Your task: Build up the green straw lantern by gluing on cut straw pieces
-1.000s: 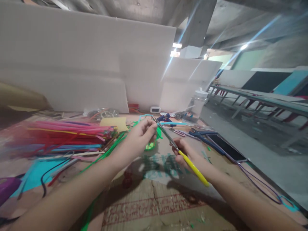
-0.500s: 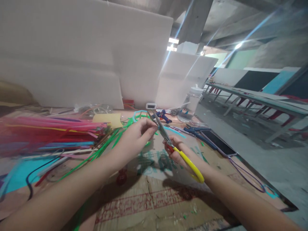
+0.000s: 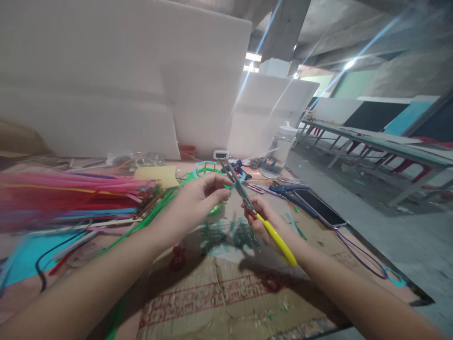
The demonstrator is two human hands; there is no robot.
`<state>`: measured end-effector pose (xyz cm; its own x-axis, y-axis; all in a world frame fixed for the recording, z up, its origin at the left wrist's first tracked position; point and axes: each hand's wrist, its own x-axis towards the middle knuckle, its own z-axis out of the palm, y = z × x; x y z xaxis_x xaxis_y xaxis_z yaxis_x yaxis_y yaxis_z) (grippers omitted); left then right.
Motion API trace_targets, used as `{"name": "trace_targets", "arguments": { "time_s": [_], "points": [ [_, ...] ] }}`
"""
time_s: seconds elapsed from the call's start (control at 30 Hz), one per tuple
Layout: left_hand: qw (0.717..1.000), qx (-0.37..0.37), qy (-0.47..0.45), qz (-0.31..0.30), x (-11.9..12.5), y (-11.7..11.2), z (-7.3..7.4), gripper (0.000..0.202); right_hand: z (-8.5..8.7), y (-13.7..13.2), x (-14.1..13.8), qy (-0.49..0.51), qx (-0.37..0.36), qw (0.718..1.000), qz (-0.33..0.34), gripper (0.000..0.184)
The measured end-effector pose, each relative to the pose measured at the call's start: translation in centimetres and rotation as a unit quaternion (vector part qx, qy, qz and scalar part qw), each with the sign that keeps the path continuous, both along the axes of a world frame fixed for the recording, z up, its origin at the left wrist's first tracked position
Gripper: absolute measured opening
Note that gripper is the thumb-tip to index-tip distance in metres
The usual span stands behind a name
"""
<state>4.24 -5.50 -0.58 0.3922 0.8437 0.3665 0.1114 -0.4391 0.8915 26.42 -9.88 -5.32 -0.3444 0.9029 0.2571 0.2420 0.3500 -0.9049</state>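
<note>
My left hand (image 3: 194, 200) is closed in a pinch on a thin light-blue strip (image 3: 232, 186), its short end showing at the fingertips. My right hand (image 3: 271, 222) grips a pair of scissors (image 3: 278, 240) with yellow handles. Their metal blades point up and away, slightly parted, right beside the left fingertips and the strip. Behind the left hand stands a round frame (image 3: 205, 166) of green and light-blue strips, partly hidden by that hand. A light-blue curved piece (image 3: 243, 176) shows just past the blades.
Pink and red strips (image 3: 78, 189) lie in a bundle at left, beside green strips (image 3: 154, 217). A blue glue gun (image 3: 244, 171), pliers (image 3: 288, 190), a phone (image 3: 320, 207) and a clear bottle (image 3: 279, 151) lie or stand beyond the right hand. Cardboard (image 3: 198, 307) covers the near table.
The long light-blue strip that stuck out to the right past the scissor blades no longer shows there. A curved blue piece now shows nearer the blades. Both hands stay almost in place.
</note>
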Motion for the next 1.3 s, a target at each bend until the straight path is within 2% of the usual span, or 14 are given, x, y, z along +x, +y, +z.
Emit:
{"name": "trace_targets", "arguments": {
  "time_s": [0.23, 0.37, 0.43, 0.5, 0.6, 0.7, 0.83, 0.9, 1.07, 1.2, 1.3],
  "points": [
    [0.995, 0.042, 0.079, 0.05, -0.2, 0.0, 0.9, 0.018, -1.2, 0.9, 0.7, 0.004, -0.001, 0.999, -0.042, 0.048],
    [0.988, 0.091, 0.111, 0.062, -0.7, 0.5, 1.0, 0.021, -0.7, 1.6, 0.9, -0.012, -0.017, 0.997, -0.074, 0.049],
    [0.986, 0.1, 0.116, 0.068, -1.2, 0.9, 1.1, 0.023, -0.3, 2.4, 1.6, -0.05, 0.003, 0.992, -0.117, 0.048],
    [0.985, 0.105, 0.116, 0.071, -1.9, 1.3, 1.4, 0.024, -0.1, 3.5, 2.7, -0.131, 0.031, 0.973, -0.186, 0.046],
    [0.982, 0.112, 0.117, 0.096, -2.9, 1.7, 2.0, 0.024, -0.4, 4.8, 4.3, -0.308, 0.04, 0.916, -0.255, 0.042],
    [0.974, 0.112, 0.129, 0.147, -4.1, 1.9, 2.8, 0.025, -1.2, 5.4, 5.2, -0.432, 0.032, 0.872, -0.227, 0.04],
    [0.946, 0.154, 0.192, 0.21, -5.2, 2.2, 3.6, 0.027, -1.9, 5.2, 4.8, -0.472, 0.041, 0.861, -0.187, 0.051],
    [0.933, 0.172, 0.218, 0.23, -5.5, 2.3, 3.7, 0.028, -1.9, 4.8, 4.5, -0.486, 0.051, 0.855, -0.173, 0.051],
    [0.923, 0.175, 0.254, 0.231, -5.5, 2.3, 3.9, 0.031, -1.0, 4.4, 4.6, -0.535, 0.087, 0.829, -0.134, 0.043],
    [0.922, 0.172, 0.259, 0.23, -5.8, 2.1, 4.2, 0.028, 0.1, 5.9, 5.9, -0.485, 0.101, 0.854, -0.157, 0.04],
    [0.925, 0.169, 0.255, 0.227, -6.1, 2.3, 4.2, 0.028, 1.2, 9.1, 6.7, -0.414, 0.076, 0.892, -0.166, 0.041]
  ]
}}
